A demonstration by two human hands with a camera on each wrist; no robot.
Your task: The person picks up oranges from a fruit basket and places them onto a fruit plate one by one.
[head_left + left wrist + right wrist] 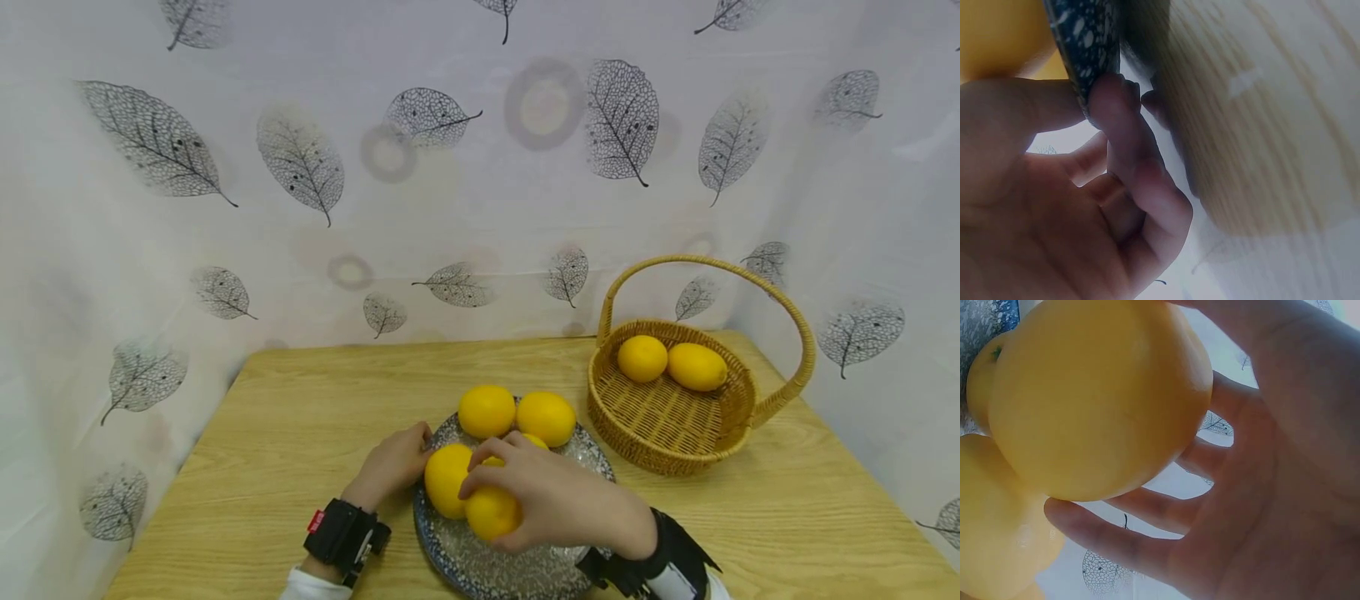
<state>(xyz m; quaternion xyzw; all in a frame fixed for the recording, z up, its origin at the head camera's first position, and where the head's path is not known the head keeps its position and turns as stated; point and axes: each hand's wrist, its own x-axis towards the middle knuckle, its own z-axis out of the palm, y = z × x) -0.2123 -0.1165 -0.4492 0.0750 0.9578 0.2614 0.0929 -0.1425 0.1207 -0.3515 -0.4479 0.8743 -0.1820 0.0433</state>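
Observation:
My left hand (393, 462) pinches the left rim of a round speckled blue-grey plate (517, 575); in the left wrist view the thumb lies over the plate's edge (1088, 37) and a curled finger under it. My right hand (555, 496) grips a yellow lemon (493, 514) over the plate, its fingers spread around the fruit in the right wrist view. Beside that lemon sits another lemon (448, 481) at the plate's left side. Two lemons lie at the back, the left one (486, 411) close to the right one (547, 418). A further lemon (535, 442) is mostly hidden behind my right hand.
A wicker basket (652, 454) with a tall arched handle (806, 350) stands right of the plate. Inside, against its back wall, are two lemons, a rounder one (642, 358) and a longer one (696, 367). A leaf-print curtain (465, 208) hangs behind the wooden table (300, 417).

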